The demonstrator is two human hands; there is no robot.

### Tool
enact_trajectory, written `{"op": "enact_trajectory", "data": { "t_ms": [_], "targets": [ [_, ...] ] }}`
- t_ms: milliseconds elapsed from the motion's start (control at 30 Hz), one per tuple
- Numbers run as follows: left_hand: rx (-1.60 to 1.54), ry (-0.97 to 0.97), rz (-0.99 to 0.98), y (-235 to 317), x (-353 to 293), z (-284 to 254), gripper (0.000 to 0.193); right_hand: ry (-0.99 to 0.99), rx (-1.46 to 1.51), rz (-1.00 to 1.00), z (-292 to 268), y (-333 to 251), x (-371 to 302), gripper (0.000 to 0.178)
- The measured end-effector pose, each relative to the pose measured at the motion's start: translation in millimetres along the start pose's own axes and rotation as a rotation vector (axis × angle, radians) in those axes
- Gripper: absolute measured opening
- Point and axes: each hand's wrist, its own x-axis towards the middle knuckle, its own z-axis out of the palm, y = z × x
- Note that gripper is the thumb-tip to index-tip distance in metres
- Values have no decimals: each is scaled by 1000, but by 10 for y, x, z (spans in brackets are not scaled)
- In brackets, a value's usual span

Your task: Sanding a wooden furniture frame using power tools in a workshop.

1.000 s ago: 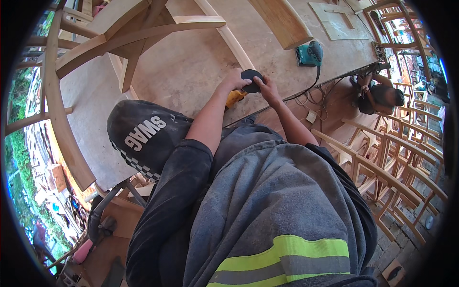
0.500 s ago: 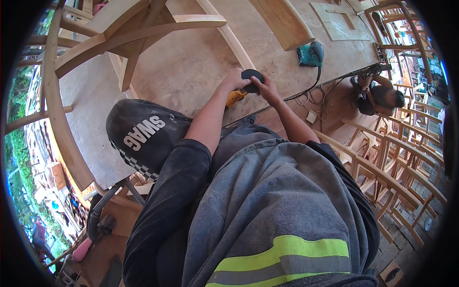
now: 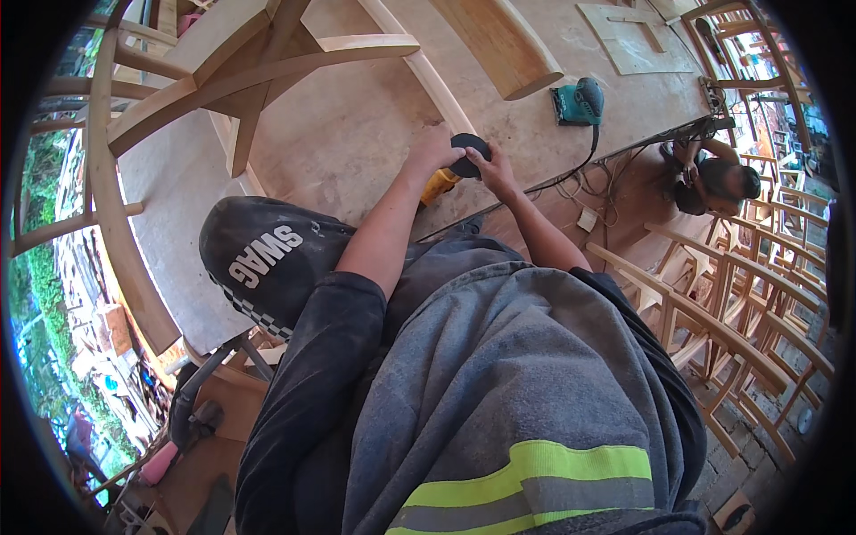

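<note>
A black round disc (image 3: 467, 157) is gripped at its edges between my two hands, over the near part of the table. My left hand (image 3: 432, 147) is closed on its left side. From the right, my right hand (image 3: 496, 171) pinches it, thumb on the upper face. Just below the disc shows the yellow body of a power tool (image 3: 437, 188); whether the two are joined is hidden. Beyond my hands, a long pale wooden bar (image 3: 430, 76) reaches down from a curved wooden frame (image 3: 267, 76).
A teal sander (image 3: 580, 104) with a cord rests on the table (image 3: 357, 107), near a thick wooden board (image 3: 504, 45). A dark cap (image 3: 276, 259) lies left of my arm. Another person (image 3: 713, 178) crouches at right, by several wooden chair frames (image 3: 722, 303). Cables hang along the table edge.
More of the disc's flat face shows between my hands now. Both hands keep their hold, and the view has shifted slightly.
</note>
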Motion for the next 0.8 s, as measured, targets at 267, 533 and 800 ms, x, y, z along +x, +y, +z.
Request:
{"op": "enact_trajectory", "data": {
  "t_ms": [267, 533, 800],
  "targets": [
    [253, 84, 260, 458, -283, 179, 49, -27, 31, -24, -17, 98, 39, 28],
    [359, 214, 336, 411, -282, 432, 51, -6, 21, -97, -15, 213, 54, 26],
    [318, 201, 292, 422, -335, 420, 55, -126, 189, 118, -162, 186, 76, 30]
  ]
}}
